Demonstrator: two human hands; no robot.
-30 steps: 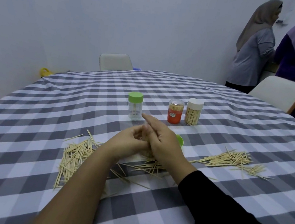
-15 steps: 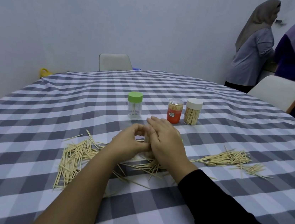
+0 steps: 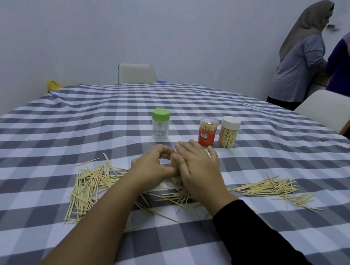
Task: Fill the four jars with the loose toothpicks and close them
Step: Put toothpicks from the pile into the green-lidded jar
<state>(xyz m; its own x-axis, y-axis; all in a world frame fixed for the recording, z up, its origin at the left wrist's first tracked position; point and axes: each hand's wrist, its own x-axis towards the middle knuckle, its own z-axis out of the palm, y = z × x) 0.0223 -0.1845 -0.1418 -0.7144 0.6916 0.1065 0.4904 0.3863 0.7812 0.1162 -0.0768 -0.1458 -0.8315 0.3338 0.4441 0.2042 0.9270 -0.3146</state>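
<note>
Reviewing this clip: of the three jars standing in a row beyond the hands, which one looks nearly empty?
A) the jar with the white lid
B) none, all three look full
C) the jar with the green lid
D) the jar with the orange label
C: the jar with the green lid shows clear walls with only a few toothpicks inside, while the jar with the orange label and the jar with the white lid look packed.

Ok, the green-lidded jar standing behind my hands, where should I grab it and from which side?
Take the green-lidded jar by its clear wall just below the lid, coming from the near side. It stands upright with bare cloth all round it. The orange-label jar stands well off to its right, so a hand wrapping round the wall should have room.
</note>
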